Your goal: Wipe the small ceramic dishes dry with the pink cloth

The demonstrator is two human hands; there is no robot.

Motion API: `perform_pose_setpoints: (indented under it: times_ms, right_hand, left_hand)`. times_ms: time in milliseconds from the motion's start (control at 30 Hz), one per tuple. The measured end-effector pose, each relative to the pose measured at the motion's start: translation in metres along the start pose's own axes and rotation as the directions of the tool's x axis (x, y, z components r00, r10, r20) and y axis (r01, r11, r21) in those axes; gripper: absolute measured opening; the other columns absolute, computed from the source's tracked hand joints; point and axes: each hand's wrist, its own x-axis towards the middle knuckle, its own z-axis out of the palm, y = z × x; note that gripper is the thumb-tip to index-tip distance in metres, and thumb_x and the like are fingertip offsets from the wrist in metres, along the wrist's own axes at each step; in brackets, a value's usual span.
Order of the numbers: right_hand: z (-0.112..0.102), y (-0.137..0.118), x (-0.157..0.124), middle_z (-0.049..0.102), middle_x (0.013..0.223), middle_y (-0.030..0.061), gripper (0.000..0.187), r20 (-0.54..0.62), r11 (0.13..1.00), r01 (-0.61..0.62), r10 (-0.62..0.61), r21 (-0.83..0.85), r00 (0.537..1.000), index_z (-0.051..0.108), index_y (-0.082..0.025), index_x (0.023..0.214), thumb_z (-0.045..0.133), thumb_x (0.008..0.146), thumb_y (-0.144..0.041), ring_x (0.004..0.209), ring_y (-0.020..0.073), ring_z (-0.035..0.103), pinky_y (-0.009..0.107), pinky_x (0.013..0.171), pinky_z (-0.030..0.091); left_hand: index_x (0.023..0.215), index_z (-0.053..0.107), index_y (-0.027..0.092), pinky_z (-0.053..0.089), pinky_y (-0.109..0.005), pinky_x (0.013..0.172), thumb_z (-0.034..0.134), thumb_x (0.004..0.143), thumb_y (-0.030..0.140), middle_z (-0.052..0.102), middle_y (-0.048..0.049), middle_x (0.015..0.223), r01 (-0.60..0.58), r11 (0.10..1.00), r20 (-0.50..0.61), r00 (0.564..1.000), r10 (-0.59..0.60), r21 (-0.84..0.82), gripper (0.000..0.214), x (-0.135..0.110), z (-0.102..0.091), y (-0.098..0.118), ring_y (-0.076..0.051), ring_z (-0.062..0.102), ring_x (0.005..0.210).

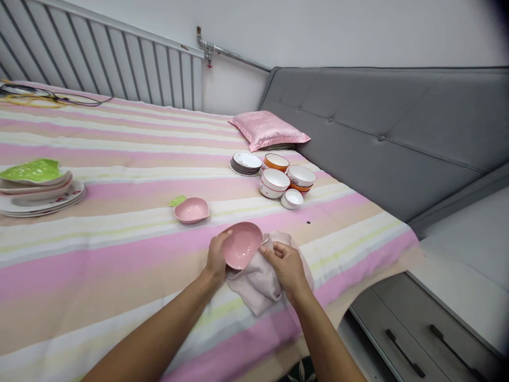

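A glossy pink bowl is tilted toward me above the striped bedsheet. My left hand grips its left rim, thumb over the edge, the other fingers hidden beneath. At the bowl's right side, my right hand pinches a pale pink cloth, which drapes under the bowl and over the bed. Just beyond lies a second pink bowl, with a green leaf-shaped piece at its upper left.
White and orange bowls, small white bowls and stacked plates stand farther back, before a pink pillow. More plates with a green leaf dish sit at left. Cables lie far left; a grey headboard borders the right.
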Motion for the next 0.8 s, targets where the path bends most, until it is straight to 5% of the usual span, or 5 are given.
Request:
perform_pose_setpoints:
  times_ms: [133, 333, 800]
  right_hand:
    - [0.002, 0.006, 0.001, 0.06, 0.051, -0.0002, 0.036, 0.024, 1.0, -0.016, 0.016, -0.012, 1.0, 0.061, -0.016, 0.063, 0.073, 0.051, -0.048, 0.045, 0.0138, 0.051, 0.024, 0.043, 0.039]
    - [0.004, 0.013, 0.003, 0.061, 0.054, 0.0011, 0.04, 0.025, 0.999, -0.015, 0.016, -0.04, 1.0, 0.064, -0.015, 0.07, 0.071, 0.053, -0.051, 0.048, 0.0153, 0.054, 0.024, 0.042, 0.039]
    - [0.004, -0.004, -0.007, 0.067, 0.063, 0.0018, 0.033, 0.103, 0.995, -0.072, 0.064, 0.073, 0.993, 0.065, -0.016, 0.072, 0.074, 0.054, -0.042, 0.054, 0.0156, 0.058, 0.026, 0.053, 0.046]
  left_hand:
    - [0.078, 0.065, 0.018, 0.042, -0.028, 0.071, 0.065, 0.063, 0.038, 0.064, -0.0005, 0.078, -0.013, 0.999, -0.018, 1.0, 0.013, -0.037, 0.025, 0.001, -0.001, -0.002, -0.019, 0.056, 0.078]
    - [0.082, 0.065, 0.016, 0.044, -0.028, 0.067, 0.06, 0.067, 0.041, 0.065, -0.0022, 0.076, 0.011, 0.989, 0.14, 0.99, 0.01, -0.146, 0.03, -0.005, 0.003, 0.005, -0.02, 0.057, 0.074]
    - [0.083, 0.062, 0.018, 0.044, -0.028, 0.06, 0.062, 0.062, 0.043, 0.063, -0.0008, 0.068, 0.105, 0.98, 0.071, 0.993, -0.094, -0.167, 0.033, -0.005, 0.004, 0.01, -0.019, 0.058, 0.064]
